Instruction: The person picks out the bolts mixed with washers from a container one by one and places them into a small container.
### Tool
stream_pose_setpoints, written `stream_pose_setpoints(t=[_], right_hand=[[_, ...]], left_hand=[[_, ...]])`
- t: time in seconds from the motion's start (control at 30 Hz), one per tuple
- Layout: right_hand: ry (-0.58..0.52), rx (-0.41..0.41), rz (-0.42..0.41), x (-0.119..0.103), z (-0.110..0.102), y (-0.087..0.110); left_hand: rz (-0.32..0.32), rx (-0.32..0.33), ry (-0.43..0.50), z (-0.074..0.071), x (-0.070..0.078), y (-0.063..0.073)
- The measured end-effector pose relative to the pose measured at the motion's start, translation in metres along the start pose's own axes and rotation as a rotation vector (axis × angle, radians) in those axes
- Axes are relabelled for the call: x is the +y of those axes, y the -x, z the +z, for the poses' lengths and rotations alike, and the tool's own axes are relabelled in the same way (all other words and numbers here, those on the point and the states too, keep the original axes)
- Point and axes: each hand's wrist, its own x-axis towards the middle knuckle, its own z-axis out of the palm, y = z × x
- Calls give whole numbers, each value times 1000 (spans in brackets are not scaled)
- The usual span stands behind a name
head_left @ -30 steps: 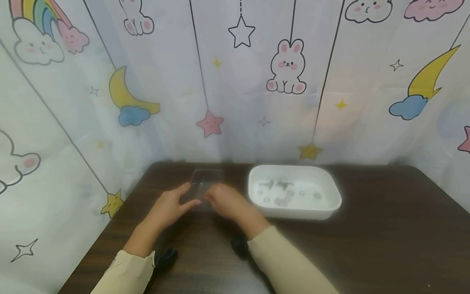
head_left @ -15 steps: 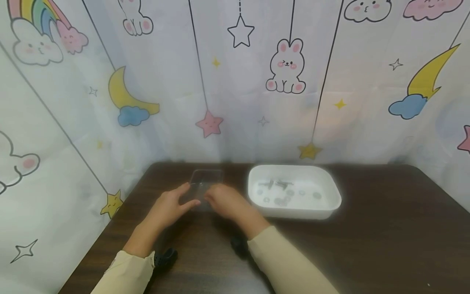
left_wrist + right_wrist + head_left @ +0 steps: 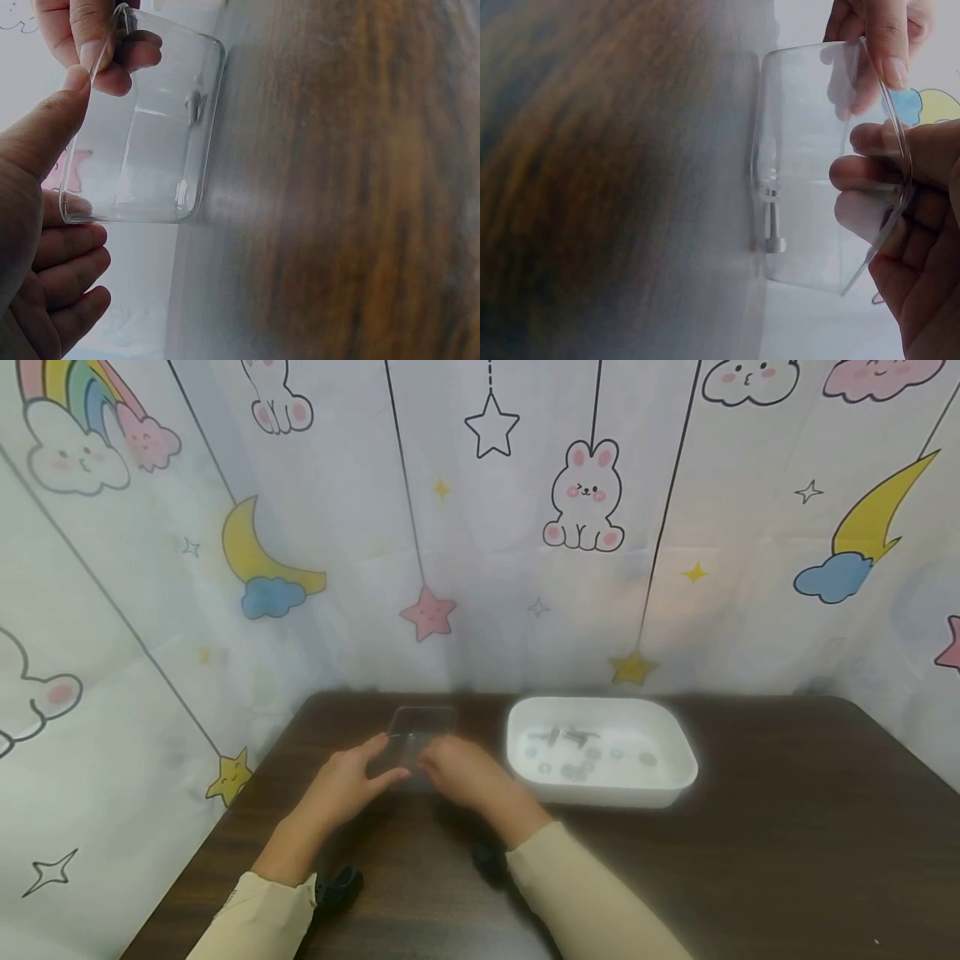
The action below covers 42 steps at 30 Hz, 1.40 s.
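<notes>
A clear plastic box (image 3: 161, 150) stands on the table between both hands. A small metal bolt (image 3: 772, 221) lies inside, against its bottom. My left hand (image 3: 341, 781) holds the box from the left, thumb on the near rim and index finger at the far side, as the left wrist view shows; its other fingers are loosely bent. On the right side, my right hand (image 3: 465, 772) grips the rim with curled fingers (image 3: 855, 172) that reach over it. A dark bit shows beside those fingers, too unclear to identify.
To the right stands a white plastic tub (image 3: 678, 777) with several grey metal bolts (image 3: 576, 737) and washers (image 3: 648, 760) in it. The brown wooden table (image 3: 787, 827) reaches back to a printed curtain (image 3: 360, 485). Black wrist straps (image 3: 339, 887) sit at the sleeves.
</notes>
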Motion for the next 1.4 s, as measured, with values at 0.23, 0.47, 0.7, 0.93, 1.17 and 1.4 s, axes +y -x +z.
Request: stream_pose_setpoints(t=[0.23,0.47,0.7,0.93,1.17,1.4], right_hand=[[-1,2,-18,1,0,1],[-11,31,-48,7,2,3],[-20,135,-93,17,-7,9],[-56,234,-74,27,-29,18],[-70,300,24,53,-46,24],[-202,226,247,76,-61,38]], left_hand=[[-1,-3,4,0,-1,0],[2,-7,3,0,0,0],[-12,-19,-5,-1,1,1],[-22,-33,1,-1,1,1],[-20,-39,9,-2,2,1],[-14,-53,1,-3,3,1]])
